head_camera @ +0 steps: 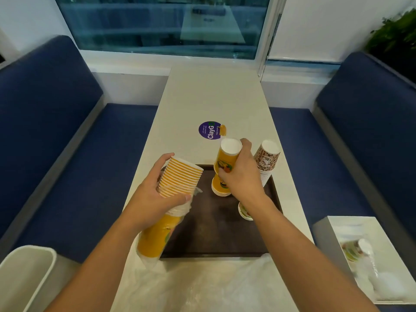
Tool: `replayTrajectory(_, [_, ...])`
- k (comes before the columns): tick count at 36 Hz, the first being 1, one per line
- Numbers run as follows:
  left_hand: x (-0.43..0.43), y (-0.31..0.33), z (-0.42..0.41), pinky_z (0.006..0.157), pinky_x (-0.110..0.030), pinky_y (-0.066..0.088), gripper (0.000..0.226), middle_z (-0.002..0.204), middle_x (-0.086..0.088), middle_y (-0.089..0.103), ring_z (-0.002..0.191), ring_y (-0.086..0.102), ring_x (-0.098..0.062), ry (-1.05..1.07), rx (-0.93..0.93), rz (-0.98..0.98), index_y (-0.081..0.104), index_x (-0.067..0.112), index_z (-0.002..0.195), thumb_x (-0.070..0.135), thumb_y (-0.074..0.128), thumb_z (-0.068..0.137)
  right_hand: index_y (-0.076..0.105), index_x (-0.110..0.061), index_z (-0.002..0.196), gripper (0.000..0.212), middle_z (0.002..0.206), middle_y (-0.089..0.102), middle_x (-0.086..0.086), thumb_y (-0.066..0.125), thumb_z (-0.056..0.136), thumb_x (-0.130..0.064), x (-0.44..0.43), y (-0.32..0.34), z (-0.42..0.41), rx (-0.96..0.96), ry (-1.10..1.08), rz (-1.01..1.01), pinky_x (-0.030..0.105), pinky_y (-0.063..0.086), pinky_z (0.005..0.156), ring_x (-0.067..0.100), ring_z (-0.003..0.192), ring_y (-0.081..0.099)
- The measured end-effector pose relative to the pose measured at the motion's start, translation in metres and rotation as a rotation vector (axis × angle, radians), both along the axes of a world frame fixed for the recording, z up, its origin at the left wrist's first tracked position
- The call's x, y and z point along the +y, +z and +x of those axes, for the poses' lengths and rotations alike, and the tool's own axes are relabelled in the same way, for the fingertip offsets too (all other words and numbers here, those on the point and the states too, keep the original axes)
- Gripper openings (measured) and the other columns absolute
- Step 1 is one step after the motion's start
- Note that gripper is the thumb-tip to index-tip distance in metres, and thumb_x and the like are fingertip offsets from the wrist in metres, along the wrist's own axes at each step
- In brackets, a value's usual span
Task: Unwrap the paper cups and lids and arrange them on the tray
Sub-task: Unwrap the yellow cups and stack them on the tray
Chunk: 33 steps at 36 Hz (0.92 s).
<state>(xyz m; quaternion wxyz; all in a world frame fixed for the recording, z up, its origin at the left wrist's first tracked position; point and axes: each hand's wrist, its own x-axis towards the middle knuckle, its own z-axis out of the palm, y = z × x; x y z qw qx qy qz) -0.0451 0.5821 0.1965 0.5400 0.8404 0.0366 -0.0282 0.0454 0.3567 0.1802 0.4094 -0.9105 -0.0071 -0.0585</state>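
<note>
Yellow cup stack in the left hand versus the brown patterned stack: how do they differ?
The yellow cup stack lies tilted in the left hand, with plastic wrap round its lower part; the brown patterned stack stands vertical on the tray, unwrapped. Both are nested paper cups.

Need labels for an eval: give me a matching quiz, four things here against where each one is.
Things: 1 brown patterned cups; 2 purple sticker; 3 half-wrapped yellow cups; 4 unwrapped yellow cups.
Places: A in the left hand; B far right corner of the tray; C in the right hand; D on the table beyond the tray.
Pairs: 1-B, 2-D, 3-A, 4-C.
</note>
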Motion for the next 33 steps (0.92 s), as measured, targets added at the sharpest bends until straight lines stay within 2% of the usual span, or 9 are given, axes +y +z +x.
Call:
replayTrajectory(4, [-0.002, -0.002, 0.001, 0.067, -0.013, 0.052, 0.098, 0.129, 0.036, 0.049, 0.111, 0.062, -0.011, -0.011, 0.008, 0.011, 0.025, 0.062, 0.147, 0.058, 0.079, 0.066, 0.005, -0.043, 0.155, 0.109, 0.148, 0.044, 0.006, 0.084, 0.084, -0.019, 0.002, -0.006, -0.003, 0.037, 0.031, -0.135, 0.044, 0.055, 0.097, 0.031, 0.124, 0.061])
replayTrajectory(6, [-0.002, -0.003, 0.002, 0.067, -0.013, 0.051, 0.097, 0.128, 0.036, 0.049, 0.111, 0.062, -0.010, -0.009, 0.010, 0.016, 0.025, 0.062, 0.147, 0.058, 0.079, 0.066, 0.014, -0.038, 0.154, 0.098, 0.150, 0.039, 0.009, 0.082, 0.086, -0.019, 0.003, -0.011, -0.003, 0.003, 0.048, -0.232, 0.042, 0.057, 0.094, 0.033, 0.118, 0.063])
replayTrajectory(10, [-0.001, -0.002, 0.002, 0.067, -0.012, 0.050, 0.097, 0.126, 0.037, 0.048, 0.109, 0.061, -0.008, 0.009, 0.009, 0.019, 0.025, 0.062, 0.146, 0.059, 0.078, 0.065, 0.045, -0.016, 0.142, 0.053, 0.140, 0.043, 0.010, 0.070, 0.095, -0.018, 0.005, -0.021, 0.000, 0.066, 0.065, -0.429, 0.037, 0.059, 0.090, 0.033, 0.109, 0.066])
replayTrajectory(16, [-0.002, -0.001, 0.002, 0.063, -0.011, 0.050, 0.099, 0.126, 0.037, 0.048, 0.109, 0.061, -0.009, 0.023, 0.009, 0.018, 0.024, 0.061, 0.149, 0.056, 0.080, 0.068, 0.051, -0.012, 0.141, 0.047, 0.143, 0.044, 0.011, 0.065, 0.097, -0.011, 0.008, -0.016, 0.002, 0.168, 0.120, -0.484, 0.037, 0.057, 0.095, 0.033, 0.115, 0.063])
replayTrajectory(19, [-0.001, 0.000, 0.000, 0.060, -0.008, 0.049, 0.098, 0.129, 0.037, 0.048, 0.109, 0.061, -0.006, 0.012, 0.013, 0.028, 0.024, 0.062, 0.150, 0.057, 0.080, 0.069, 0.055, -0.015, 0.141, 0.041, 0.156, 0.037, 0.010, 0.060, 0.100, -0.019, 0.009, -0.003, -0.005, 0.020, 0.125, -0.508, 0.040, 0.052, 0.103, 0.032, 0.131, 0.050])
replayTrajectory(22, [-0.001, 0.002, -0.003, 0.066, -0.010, 0.050, 0.099, 0.134, 0.034, 0.047, 0.111, 0.060, -0.005, -0.007, 0.005, 0.046, 0.023, 0.063, 0.151, 0.059, 0.080, 0.070, 0.053, -0.021, 0.145, 0.044, 0.158, 0.038, 0.001, 0.053, 0.103, -0.037, 0.015, 0.019, -0.017, -0.175, 0.209, -0.240, 0.037, 0.041, 0.111, 0.021, 0.140, 0.039])
replayTrajectory(25, [-0.004, 0.005, -0.006, 0.067, -0.011, 0.051, 0.098, 0.128, 0.037, 0.048, 0.110, 0.061, -0.006, -0.034, 0.001, 0.057, 0.024, 0.063, 0.151, 0.058, 0.081, 0.071, 0.033, -0.033, 0.157, 0.062, 0.161, 0.035, -0.006, 0.046, 0.102, -0.059, 0.023, 0.041, -0.025, 0.132, 0.513, 0.097, 0.037, 0.042, 0.114, 0.016, 0.143, 0.041])
replayTrajectory(27, [-0.006, 0.007, -0.008, 0.066, -0.010, 0.051, 0.096, 0.126, 0.039, 0.048, 0.110, 0.061, -0.006, -0.051, -0.005, 0.065, 0.025, 0.062, 0.152, 0.056, 0.081, 0.073, 0.031, -0.035, 0.158, 0.063, 0.158, 0.041, -0.004, 0.042, 0.102, -0.061, 0.025, 0.048, -0.027, 0.295, 0.632, 0.137, 0.039, 0.050, 0.109, 0.018, 0.139, 0.048])
replayTrajectory(33, [-0.007, 0.012, -0.011, 0.072, -0.014, 0.053, 0.099, 0.129, 0.037, 0.049, 0.113, 0.061, -0.009, -0.081, -0.015, 0.085, 0.025, 0.063, 0.151, 0.061, 0.080, 0.069, 0.033, -0.042, 0.152, 0.051, 0.144, 0.051, -0.003, 0.047, 0.104, -0.052, 0.016, 0.053, -0.031, 0.357, 0.681, 0.289, 0.031, 0.057, 0.097, 0.017, 0.130, 0.054])
